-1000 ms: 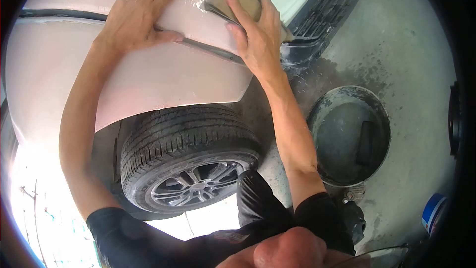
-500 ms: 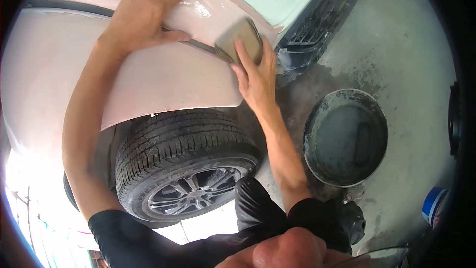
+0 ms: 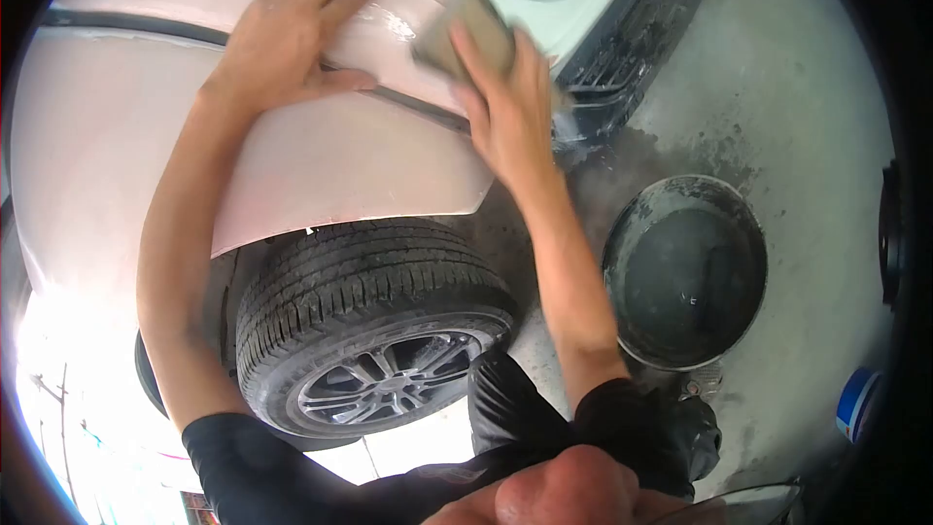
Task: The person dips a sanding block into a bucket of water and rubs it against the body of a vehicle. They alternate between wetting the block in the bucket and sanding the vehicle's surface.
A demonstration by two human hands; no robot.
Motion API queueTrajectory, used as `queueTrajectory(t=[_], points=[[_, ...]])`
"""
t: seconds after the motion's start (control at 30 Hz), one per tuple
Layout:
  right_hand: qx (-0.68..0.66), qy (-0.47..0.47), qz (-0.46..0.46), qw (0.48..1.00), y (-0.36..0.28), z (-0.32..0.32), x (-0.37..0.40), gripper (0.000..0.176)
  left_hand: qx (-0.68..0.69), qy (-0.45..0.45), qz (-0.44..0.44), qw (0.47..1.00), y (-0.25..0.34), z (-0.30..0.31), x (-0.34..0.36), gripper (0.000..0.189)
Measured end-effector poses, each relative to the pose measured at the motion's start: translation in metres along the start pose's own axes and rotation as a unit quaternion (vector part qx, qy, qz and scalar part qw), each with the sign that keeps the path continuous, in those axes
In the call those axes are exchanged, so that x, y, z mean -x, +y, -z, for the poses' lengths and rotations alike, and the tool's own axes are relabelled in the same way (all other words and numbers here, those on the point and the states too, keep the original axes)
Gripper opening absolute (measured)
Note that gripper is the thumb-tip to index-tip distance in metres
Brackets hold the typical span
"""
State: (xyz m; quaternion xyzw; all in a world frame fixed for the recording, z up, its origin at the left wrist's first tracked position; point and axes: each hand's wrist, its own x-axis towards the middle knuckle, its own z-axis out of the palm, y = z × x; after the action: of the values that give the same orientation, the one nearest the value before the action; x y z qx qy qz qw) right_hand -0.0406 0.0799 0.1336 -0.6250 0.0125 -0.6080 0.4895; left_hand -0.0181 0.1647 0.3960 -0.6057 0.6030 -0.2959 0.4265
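Grey floor (image 3: 812,233), basin (image 3: 688,196) of dark water (image 3: 661,272) (right grip (image 3: 510,107) around block (image 3: 488,24), left grip (image 3: 289,34) spread)

Rel. to tyre (image 3: 389,267): floor gap (image 3: 536,331) to its R passable past my forearm (image 3: 569,262); basin (image 3: 671,196) blocks farther R, panel (image 3: 360,156) above.

Single view: your head cam, facing forward and steeply down. Wide fisheye, dark curved border around frame. Nearest the lens: your black sleeves (image 3: 243,457) at the bottom. Your left hand (image 3: 292,34) and right hand (image 3: 510,102) sit up-frame at the car panel (image 3: 360,160), farther off. You see the tyre (image 3: 379,277) left of centre and into the basin (image 3: 700,196) at right.
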Motion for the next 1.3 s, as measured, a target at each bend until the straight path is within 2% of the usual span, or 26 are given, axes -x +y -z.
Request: queueTrajectory(t=[0.13,0.23,0.33,0.43,0.5,0.6,0.7,0.83,1.0,1.07,1.17,1.27,1.3], points=[[-0.017,0.011,0.003,1.0,0.006,-0.001,-0.013,0.073,-0.004,0.0,-0.006,1.0,0.0,-0.005,0.0,0.108],[0.004,-0.004,-0.018,1.0,0.006,-0.009,0.064,0.066,0.016,0.003,-0.002,1.0,0.001,-0.003,0.0,0.106],[0.015,-0.004,-0.018,1.0,0.005,-0.004,0.043,0.064,0.004,-0.008,0.005,1.0,0.003,0.003,-0.001,0.105],[-0.021,0.0,-0.004,1.0,0.014,0.006,-0.025,0.068,-0.001,-0.012,0.0,1.0,0.0,-0.006,0.001,0.104],[-0.021,0.004,-0.016,1.0,0.013,0.003,-0.012,0.074,0.007,-0.006,-0.011,1.0,0.001,-0.006,0.0,0.104],[0.013,-0.01,-0.041,0.999,-0.002,-0.01,0.055,0.075,0.016,0.009,-0.003,1.0,0.001,-0.002,0.001,0.104],[-0.002,-0.003,-0.055,0.998,-0.007,-0.01,0.051,0.074,0.014,0.003,-0.003,1.0,0.0,-0.004,0.001,0.105],[-0.012,0.006,-0.012,1.0,0.01,0.001,-0.021,0.075,0.004,-0.001,-0.005,1.0,0.001,-0.01,0.005,0.106],[0.02,-0.004,-0.029,0.999,-0.002,-0.009,0.056,0.066,0.023,0.013,0.002,1.0,-0.001,-0.005,0.003,0.107],[0.017,-0.002,-0.034,0.999,0.0,-0.012,0.061,0.065,0.022,0.009,0.003,1.0,-0.001,-0.006,0.004,0.107],[-0.011,-0.003,-0.019,1.0,0.011,0.004,-0.019,0.068,0.012,0.014,-0.005,1.0,-0.002,-0.01,0.005,0.107],[-0.006,0.012,-0.038,0.999,0.006,0.001,-0.004,0.068,0.025,0.007,0.001,1.0,-0.001,-0.005,0.002,0.107],[0.02,0.02,-0.004,1.0,0.009,-0.006,0.02,0.067,0.023,0.012,0.004,1.0,-0.003,-0.003,0.001,0.106]])
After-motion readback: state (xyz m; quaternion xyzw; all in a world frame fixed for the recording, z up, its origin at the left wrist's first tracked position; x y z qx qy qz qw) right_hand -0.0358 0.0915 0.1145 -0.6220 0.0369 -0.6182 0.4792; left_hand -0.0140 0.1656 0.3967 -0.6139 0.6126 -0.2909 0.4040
